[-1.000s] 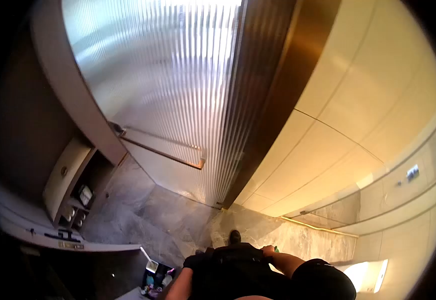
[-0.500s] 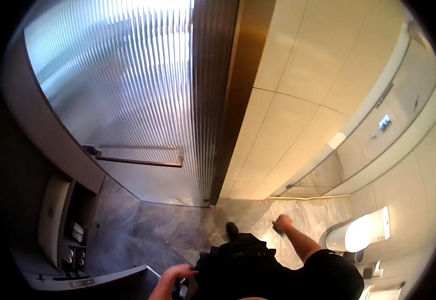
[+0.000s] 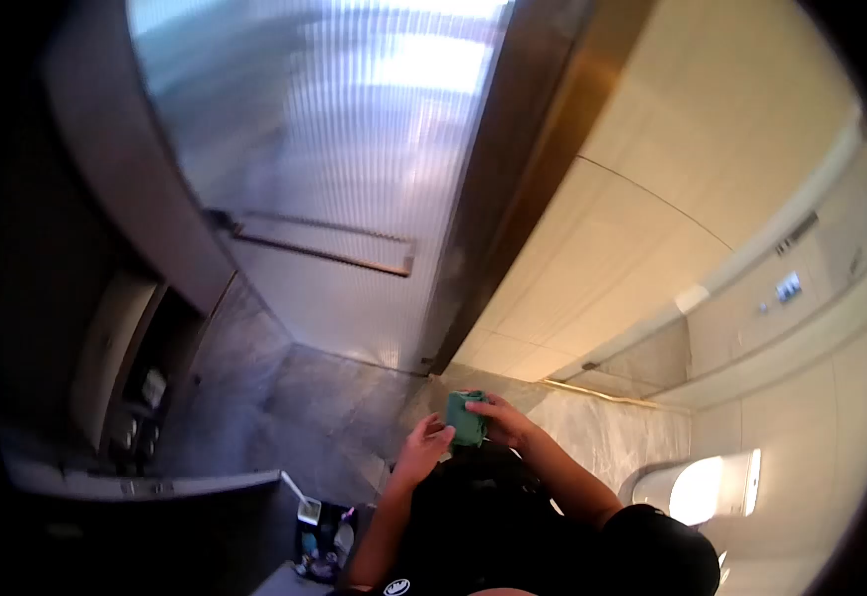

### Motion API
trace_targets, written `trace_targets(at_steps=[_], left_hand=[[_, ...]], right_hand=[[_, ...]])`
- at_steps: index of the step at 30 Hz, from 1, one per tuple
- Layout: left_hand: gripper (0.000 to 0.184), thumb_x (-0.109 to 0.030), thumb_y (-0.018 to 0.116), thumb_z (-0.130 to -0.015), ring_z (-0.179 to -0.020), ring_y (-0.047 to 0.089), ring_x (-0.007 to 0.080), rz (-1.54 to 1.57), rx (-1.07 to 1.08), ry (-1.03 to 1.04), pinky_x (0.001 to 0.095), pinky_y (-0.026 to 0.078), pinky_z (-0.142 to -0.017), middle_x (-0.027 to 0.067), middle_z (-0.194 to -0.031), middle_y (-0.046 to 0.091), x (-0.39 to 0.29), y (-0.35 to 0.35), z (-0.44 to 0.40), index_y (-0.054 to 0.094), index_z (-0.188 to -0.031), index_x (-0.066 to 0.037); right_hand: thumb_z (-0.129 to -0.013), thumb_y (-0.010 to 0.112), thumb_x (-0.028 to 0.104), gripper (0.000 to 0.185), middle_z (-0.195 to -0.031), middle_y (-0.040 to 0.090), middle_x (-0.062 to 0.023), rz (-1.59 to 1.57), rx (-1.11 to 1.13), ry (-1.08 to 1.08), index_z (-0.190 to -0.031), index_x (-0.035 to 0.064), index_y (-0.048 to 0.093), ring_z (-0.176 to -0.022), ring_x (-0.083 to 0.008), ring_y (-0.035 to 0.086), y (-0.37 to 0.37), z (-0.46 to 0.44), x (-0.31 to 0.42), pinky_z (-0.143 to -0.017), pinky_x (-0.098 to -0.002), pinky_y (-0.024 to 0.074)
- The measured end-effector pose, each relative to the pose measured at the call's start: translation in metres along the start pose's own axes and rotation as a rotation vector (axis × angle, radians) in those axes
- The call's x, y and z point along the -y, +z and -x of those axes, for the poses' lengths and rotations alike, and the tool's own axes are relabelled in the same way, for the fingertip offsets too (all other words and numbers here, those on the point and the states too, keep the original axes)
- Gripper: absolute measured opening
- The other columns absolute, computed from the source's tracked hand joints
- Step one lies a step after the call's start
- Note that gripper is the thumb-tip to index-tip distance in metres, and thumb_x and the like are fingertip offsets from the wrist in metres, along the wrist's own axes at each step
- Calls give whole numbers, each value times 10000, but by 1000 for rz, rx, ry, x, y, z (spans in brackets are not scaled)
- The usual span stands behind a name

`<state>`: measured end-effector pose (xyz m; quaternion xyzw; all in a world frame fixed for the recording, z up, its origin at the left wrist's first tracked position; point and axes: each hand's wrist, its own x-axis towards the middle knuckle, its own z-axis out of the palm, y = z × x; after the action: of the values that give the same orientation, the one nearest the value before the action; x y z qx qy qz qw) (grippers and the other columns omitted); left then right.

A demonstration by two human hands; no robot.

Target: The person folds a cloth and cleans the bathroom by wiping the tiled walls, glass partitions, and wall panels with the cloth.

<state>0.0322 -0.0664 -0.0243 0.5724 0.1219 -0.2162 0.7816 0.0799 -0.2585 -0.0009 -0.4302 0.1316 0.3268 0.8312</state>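
Observation:
A green, folded cloth-like piece (image 3: 465, 421) is in front of my body, between my two hands. My right hand (image 3: 503, 419) grips it from the right, with the thumb lying over its top face. My left hand (image 3: 425, 449) meets its left edge, fingers and thumb against the side. Blur hides the fingers underneath.
A ribbed glass door (image 3: 354, 179) with a long metal handle (image 3: 324, 248) stands ahead. A toilet (image 3: 697, 490) is at the right, by a glass shower partition. At lower left, a dark counter (image 3: 185, 526) bears a black tray of small items (image 3: 326, 541).
My right hand has come from the right side to the middle with the green piece. My left hand has risen from beside my body to meet it. The view has tilted.

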Motion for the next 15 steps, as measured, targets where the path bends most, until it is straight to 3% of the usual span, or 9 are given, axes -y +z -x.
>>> trace_targets(at_steps=[2, 3, 5, 8, 12, 15], left_hand=[[557, -303, 711, -838, -1010, 590, 170, -46, -47, 84, 305, 477, -856, 142, -1121, 616, 11, -5, -2, 520, -1236, 38], [573, -320, 733, -816, -987, 600, 174, -127, -33, 162, 308, 484, -839, 136, -1100, 629, 9, -9, -2, 532, -1221, 33], [567, -335, 744, -799, -969, 607, 172, -180, -96, 155, 312, 486, -828, 124, -1071, 642, -1, -13, -3, 552, -1203, 13], [537, -350, 758, -773, -938, 625, 178, -310, -128, 144, 317, 489, -816, 109, -1027, 661, -17, -16, 7, 588, -1169, -29], [516, -353, 789, -720, -925, 643, 221, -479, -103, 162, 334, 493, -816, 110, -1009, 665, -36, -17, 23, 623, -1119, -72], [556, -359, 815, -671, -904, 642, 253, -579, -84, 187, 353, 496, -804, 115, -973, 662, -36, -12, 25, 614, -1100, -69]], right_hand=[[-828, 669, 50, 437, -1103, 600, -99, 184, -53, -5, -1235, 29, 509, -1010, -189, 598, 39, 9, 8, -870, -330, 510], [-828, 669, 50, 437, -1103, 600, -99, 202, -20, 26, -1235, 29, 509, -1010, -189, 598, 39, 1, 1, -870, -330, 510], [-820, 694, 77, 453, -1101, 593, -77, 253, -43, -155, -1230, 24, 511, -1026, -186, 577, 27, -12, -18, -897, -338, 484], [-809, 713, 97, 472, -1081, 600, -81, 351, -90, -195, -1226, 7, 510, -992, -172, 581, 21, -14, -27, -883, -318, 483], [-841, 678, 102, 421, -1076, 599, -95, 336, -62, -44, -1209, -11, 507, -982, -169, 590, 32, 8, -23, -848, -299, 495], [-853, 671, 120, 398, -1053, 605, -91, 470, -19, -54, -1195, -5, 509, -968, -170, 594, 29, 20, -24, -845, -302, 492]])
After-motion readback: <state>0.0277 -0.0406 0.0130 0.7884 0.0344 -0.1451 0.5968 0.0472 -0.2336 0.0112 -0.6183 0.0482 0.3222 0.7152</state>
